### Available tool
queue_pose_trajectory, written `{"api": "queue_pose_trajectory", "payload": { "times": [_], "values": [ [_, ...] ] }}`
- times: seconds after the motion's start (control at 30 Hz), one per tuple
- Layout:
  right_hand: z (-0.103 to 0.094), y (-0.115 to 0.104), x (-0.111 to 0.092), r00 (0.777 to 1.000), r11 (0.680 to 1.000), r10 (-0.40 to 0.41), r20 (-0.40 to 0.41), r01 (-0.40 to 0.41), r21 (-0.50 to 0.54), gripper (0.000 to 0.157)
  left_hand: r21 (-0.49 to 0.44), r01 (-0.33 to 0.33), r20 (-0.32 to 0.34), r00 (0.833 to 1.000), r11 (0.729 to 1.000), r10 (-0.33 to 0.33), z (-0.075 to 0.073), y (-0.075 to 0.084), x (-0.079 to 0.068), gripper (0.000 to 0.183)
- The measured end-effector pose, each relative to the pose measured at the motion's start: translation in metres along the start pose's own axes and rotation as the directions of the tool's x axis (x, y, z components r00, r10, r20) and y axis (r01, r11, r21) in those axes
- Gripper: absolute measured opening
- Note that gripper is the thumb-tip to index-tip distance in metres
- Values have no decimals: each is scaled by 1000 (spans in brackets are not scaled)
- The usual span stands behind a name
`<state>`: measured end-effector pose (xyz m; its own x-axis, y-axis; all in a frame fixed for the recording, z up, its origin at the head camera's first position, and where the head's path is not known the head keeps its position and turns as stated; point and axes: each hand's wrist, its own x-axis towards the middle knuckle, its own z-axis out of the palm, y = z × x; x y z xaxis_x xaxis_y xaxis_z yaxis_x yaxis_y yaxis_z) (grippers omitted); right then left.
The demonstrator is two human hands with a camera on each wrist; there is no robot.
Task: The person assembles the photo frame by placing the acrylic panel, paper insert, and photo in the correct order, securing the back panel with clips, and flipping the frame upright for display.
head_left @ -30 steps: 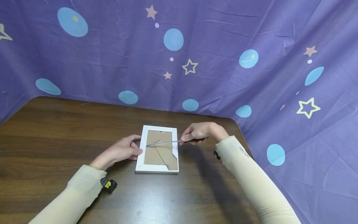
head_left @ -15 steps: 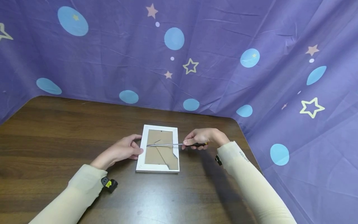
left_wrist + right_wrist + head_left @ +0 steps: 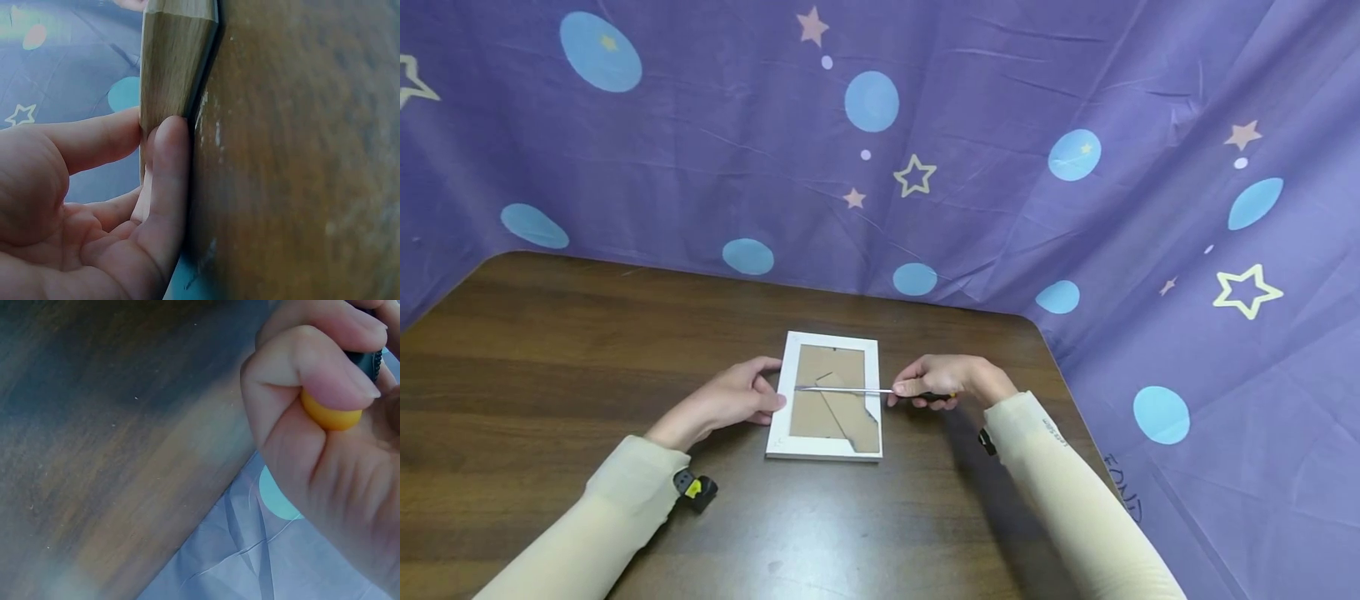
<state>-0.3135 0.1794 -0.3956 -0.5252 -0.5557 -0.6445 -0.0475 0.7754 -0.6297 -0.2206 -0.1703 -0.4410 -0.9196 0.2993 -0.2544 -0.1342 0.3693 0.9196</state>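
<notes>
A white-backed picture frame (image 3: 782, 421) lies face down on the table, its brown backing board (image 3: 808, 417) and folded stand (image 3: 852, 417) showing. My left hand (image 3: 737, 396) pinches the frame's left edge, thumb at the back face and fingers along the side. In the left wrist view those fingers (image 3: 169, 156) press the wood-toned side of the frame. My right hand (image 3: 936, 379) grips the black-and-yellow handle of a screwdriver (image 3: 850, 390). Its long metal shaft crosses over the backing, tip at the left inner edge. The yellow handle end (image 3: 334, 417) shows within the curled fingers in the right wrist view.
The brown wooden table (image 3: 587, 358) extends around the frame. Behind it and to the right hangs a purple curtain (image 3: 985, 108) with stars and blue spots. A black wrist camera (image 3: 697, 492) sits by the left sleeve.
My right hand has come slightly nearer the body, swinging the screwdriver's handle end with it while the tip stays near the frame's left inner edge. The left hand keeps its hold on the frame.
</notes>
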Motion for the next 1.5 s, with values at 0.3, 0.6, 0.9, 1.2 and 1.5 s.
{"api": "queue_pose_trajectory", "payload": {
  "times": [0.3, 0.6, 0.9, 1.2, 1.5],
  "values": [
    [2, 2, -2, 1000, 1000, -9, -11, 9, -1, 30, 3, 1, -4, 1000, 1000, -1, 0, 3, 0, 77],
    [13, 3, -9, 995, 997, -75, -72, 74, -26, 31, 4, 13, -7, 1000, 1000, -13, 1, 1, -1, 75],
    [22, 2, -19, 974, 979, -178, -140, 161, -125, 31, -10, -6, 8, 1000, 1000, 6, 1, 1, -1, 75],
    [19, -6, -24, 988, 995, -80, -134, 73, -61, 30, -23, -10, 2, 1000, 1000, 10, 1, 0, -1, 77],
    [27, 2, -20, 992, 1000, 5, -128, -7, -15, 29, -7, 6, 4, 1000, 1000, -6, 1, 0, 0, 76]
  ]
}}
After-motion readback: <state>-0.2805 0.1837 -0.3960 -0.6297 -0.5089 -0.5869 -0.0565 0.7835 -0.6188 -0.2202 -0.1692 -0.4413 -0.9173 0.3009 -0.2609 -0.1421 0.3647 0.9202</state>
